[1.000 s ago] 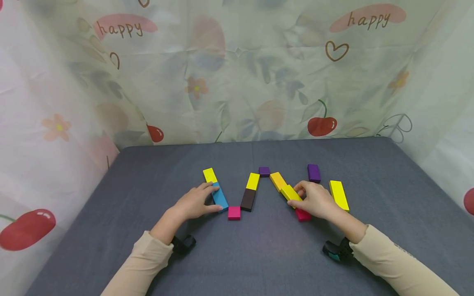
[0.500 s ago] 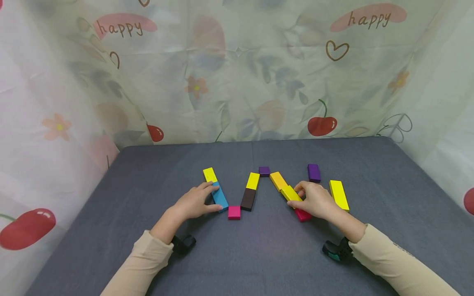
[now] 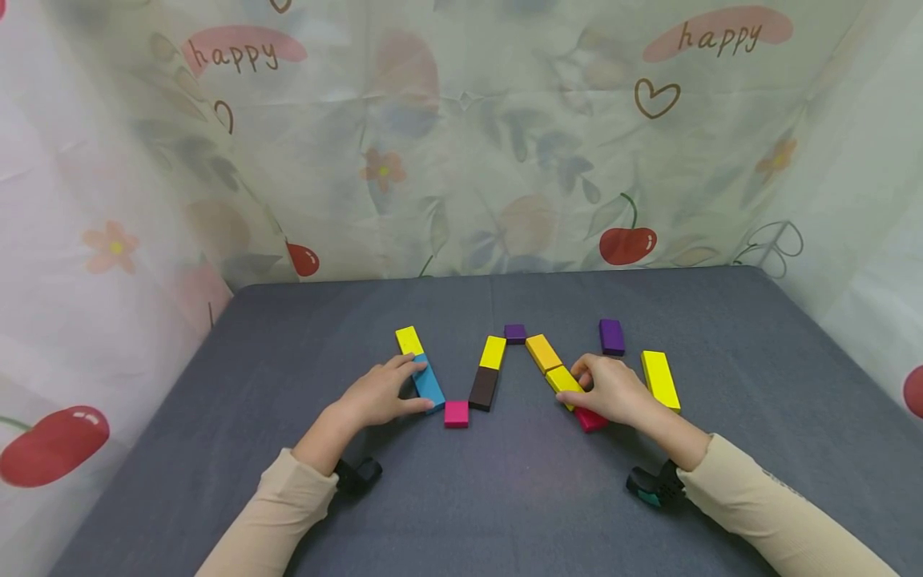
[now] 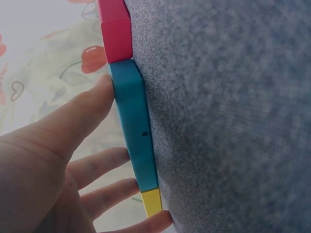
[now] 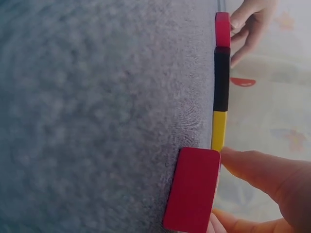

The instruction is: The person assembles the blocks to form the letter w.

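My left hand [image 3: 378, 393] rests on a blue block [image 3: 430, 389], its thumb and fingers fairly straight along it. The left wrist view shows the thumb tip near one end of that blue block [image 4: 131, 126]. A yellow block [image 3: 409, 340] continues the line beyond it, and a pink block [image 3: 456, 414] sits at its near end. My right hand [image 3: 613, 389] pinches a yellow block [image 3: 562, 381] between thumb and fingers. Past it lies an orange-yellow block [image 3: 542, 353], end to end with it. A red block [image 3: 591, 420] sits partly under the hand; the right wrist view shows its red face [image 5: 192, 189] close up.
Between the hands, a dark brown block [image 3: 484, 389] and a yellow block [image 3: 493, 353] slant up to a small purple block [image 3: 515, 334]. Farther right lie a purple block [image 3: 611, 336] and a long yellow block [image 3: 660, 381]. Printed curtains [image 3: 461, 144] stand behind the grey-covered table [image 3: 534, 497].
My right hand has shifted the pinched yellow block slightly left, so it now lines up with the orange-yellow block instead of overlapping it sideways. The left hand stays still.
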A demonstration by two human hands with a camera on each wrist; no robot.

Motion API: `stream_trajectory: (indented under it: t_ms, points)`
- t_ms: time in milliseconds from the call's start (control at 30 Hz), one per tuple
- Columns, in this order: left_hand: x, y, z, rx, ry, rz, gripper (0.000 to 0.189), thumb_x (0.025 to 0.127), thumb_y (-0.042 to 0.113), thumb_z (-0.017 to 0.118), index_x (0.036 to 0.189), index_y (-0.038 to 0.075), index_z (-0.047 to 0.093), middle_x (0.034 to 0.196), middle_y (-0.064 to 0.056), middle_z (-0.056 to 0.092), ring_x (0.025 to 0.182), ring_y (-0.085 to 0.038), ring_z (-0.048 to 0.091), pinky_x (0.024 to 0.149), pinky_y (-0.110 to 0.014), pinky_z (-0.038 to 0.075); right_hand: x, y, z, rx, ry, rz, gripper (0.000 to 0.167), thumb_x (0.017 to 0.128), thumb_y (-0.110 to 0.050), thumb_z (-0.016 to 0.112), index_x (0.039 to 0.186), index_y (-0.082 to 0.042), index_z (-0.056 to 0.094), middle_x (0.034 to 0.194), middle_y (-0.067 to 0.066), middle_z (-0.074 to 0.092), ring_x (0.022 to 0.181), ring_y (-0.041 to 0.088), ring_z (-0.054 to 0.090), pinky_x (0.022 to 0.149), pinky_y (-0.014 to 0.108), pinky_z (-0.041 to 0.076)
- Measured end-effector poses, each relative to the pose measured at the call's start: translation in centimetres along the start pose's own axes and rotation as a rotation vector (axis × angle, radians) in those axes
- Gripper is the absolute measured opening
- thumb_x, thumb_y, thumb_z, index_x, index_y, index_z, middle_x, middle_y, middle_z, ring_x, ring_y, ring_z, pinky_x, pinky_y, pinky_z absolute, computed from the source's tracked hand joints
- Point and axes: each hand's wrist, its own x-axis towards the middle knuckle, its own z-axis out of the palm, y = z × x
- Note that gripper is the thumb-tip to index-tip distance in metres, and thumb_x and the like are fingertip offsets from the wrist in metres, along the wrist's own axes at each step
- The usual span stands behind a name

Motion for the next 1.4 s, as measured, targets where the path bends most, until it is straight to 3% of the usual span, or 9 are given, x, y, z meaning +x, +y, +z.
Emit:
stream_trajectory:
  t_ms: [500, 1167, 1400]
  points:
    - [0.0, 0.0, 0.0, 0.005, -0.001, -0.002, 0.069, 0.084, 0.045, 0.065, 0.141, 0.012, 0.042, 0.147, -0.015, 0.036, 0.126, -0.039, 0.043, 0.099, -0.055, 0.041, 0.2, 0.1, 0.1, 0.028, -0.042, -0.035, 0.049, 0.079, -0.031, 0.072, 0.109, 0.005, 0.056, 0.075, 0.005, 0.056, 0.062, 0.013, 0.045, 0.054, 0.023, 0.038]
    - [0.1, -0.1, 0.1, -0.01, -0.001, -0.006, 0.069, 0.084, 0.045, 0.064, 0.141, 0.013, 0.042, 0.148, -0.015, 0.035, 0.128, -0.039, 0.042, 0.1, -0.055, 0.04, 0.2, 0.2, -0.6, 0.051, -0.049, -0.043, 0.051, 0.079, -0.033, 0.072, 0.111, 0.004, 0.057, 0.08, 0.006, 0.06, 0.064, 0.013, 0.048, 0.056, 0.023, 0.04]
    - [0.1, 0.0, 0.1, -0.003, 0.0, -0.008, 0.069, 0.084, 0.045, 0.064, 0.141, 0.013, 0.042, 0.147, -0.015, 0.036, 0.127, -0.038, 0.043, 0.099, -0.055, 0.041, -0.3, 1.3, -2.4, 0.116, -0.072, -0.184, 0.04, 0.081, -0.027, 0.072, 0.108, 0.0, 0.06, 0.091, 0.01, 0.063, 0.066, 0.012, 0.054, 0.059, 0.023, 0.046]
